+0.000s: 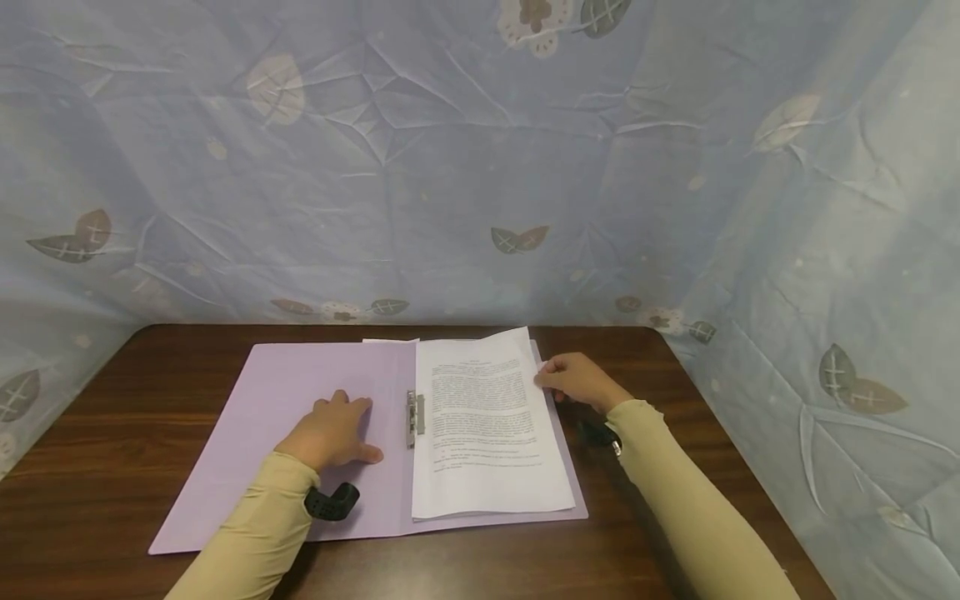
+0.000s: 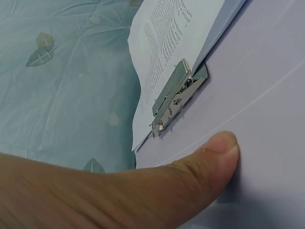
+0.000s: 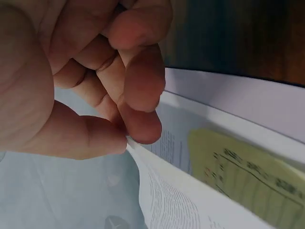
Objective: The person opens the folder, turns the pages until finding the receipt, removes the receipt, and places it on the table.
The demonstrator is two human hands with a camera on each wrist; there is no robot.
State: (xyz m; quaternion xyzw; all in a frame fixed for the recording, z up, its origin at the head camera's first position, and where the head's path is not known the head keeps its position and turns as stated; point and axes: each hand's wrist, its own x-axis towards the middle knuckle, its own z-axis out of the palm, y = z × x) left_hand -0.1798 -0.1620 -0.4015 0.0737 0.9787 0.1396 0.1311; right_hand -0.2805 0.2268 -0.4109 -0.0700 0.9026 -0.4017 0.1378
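1. At the far left, the dark wooden table (image 1: 82, 450) is left exposed, with a pale blue leaf-patterned cloth (image 1: 450, 167) hung behind it and along the sides.
2. The lilac folder (image 1: 390, 479) is laid open on the table; its left cover looks smooth and unmarked, and is partly hidden by the left forearm.
3. The left hand (image 1: 330, 433) is rested on that cover with fingers spread and nothing gripped. A black band (image 1: 332, 502) is worn at its wrist.
4. Near the fold, a metal clip (image 1: 411, 421) is set at the left edge of the papers. Its lever and small metal parts are shown closely only by the left wrist view; whether the papers are clamped cannot be told.
5. On the right cover, the printed sheets (image 1: 483, 425) are stacked, white and densely typed, the top one's upper right part raised and curved.
6. Beneath the raised edge, a yellow slip (image 3: 243, 171) with dark characters and ruled lines is revealed by the right wrist view, while in the head view it is concealed.
7. At the far right, the sheet's edge is pinched between thumb and fingertip by the right hand (image 1: 581, 381).
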